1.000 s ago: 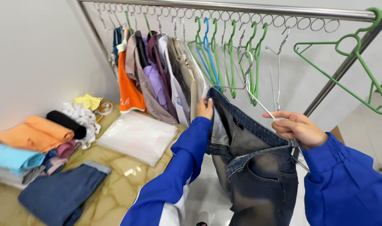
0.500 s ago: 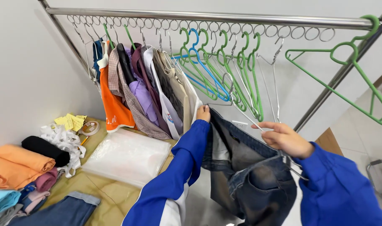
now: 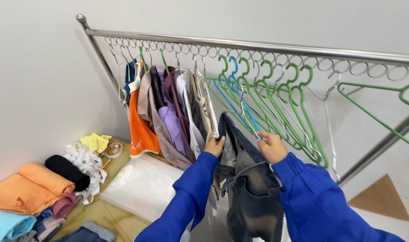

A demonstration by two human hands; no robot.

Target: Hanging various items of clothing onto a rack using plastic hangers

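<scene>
Jeans [image 3: 254, 192] below rail [image 3: 258, 45]; hung clothes [image 3: 168, 112] left, hangers [image 3: 285, 107] right.

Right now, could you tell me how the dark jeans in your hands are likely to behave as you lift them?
The dark jeans will probably be floppy: they sag in folds below the left hand and right hand. They look like thick denim, so likely heavy for their size and not slippery. The legs hang loose below the waistband, so they may swing against the hanging shirts.
</scene>
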